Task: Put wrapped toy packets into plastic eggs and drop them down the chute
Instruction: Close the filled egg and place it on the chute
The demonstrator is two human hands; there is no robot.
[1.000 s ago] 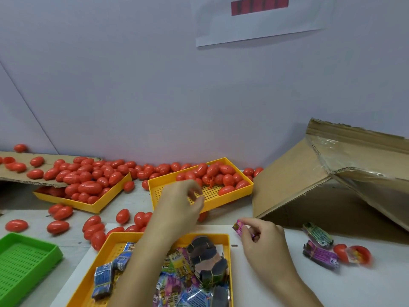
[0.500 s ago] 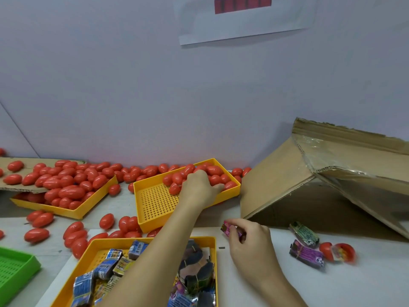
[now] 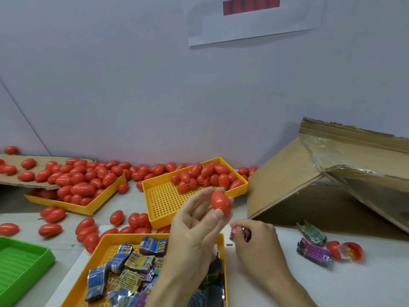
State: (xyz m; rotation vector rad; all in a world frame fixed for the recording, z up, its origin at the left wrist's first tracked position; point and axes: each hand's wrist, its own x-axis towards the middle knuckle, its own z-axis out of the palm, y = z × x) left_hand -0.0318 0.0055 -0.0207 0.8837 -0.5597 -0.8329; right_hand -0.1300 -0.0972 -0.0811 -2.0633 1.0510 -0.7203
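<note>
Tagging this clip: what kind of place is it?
Likely a small hand-packing workstation: yellow trays heaped with red plastic eggs, a tray of wrapped toy packets, and a taped cardboard chute.

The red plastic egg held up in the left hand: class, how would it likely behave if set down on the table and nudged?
The red egg looks smooth and glossy, so it may slip in the left hand, which pinches it. Its rounded shape suggests it would roll; loose eggs lie scattered over the table. It probably feels light and stiff, being a thin plastic shell.

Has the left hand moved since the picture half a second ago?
Yes. The left hand has come back from the egg tray toward the person, and now holds a red egg above the tray's near edge.
</note>
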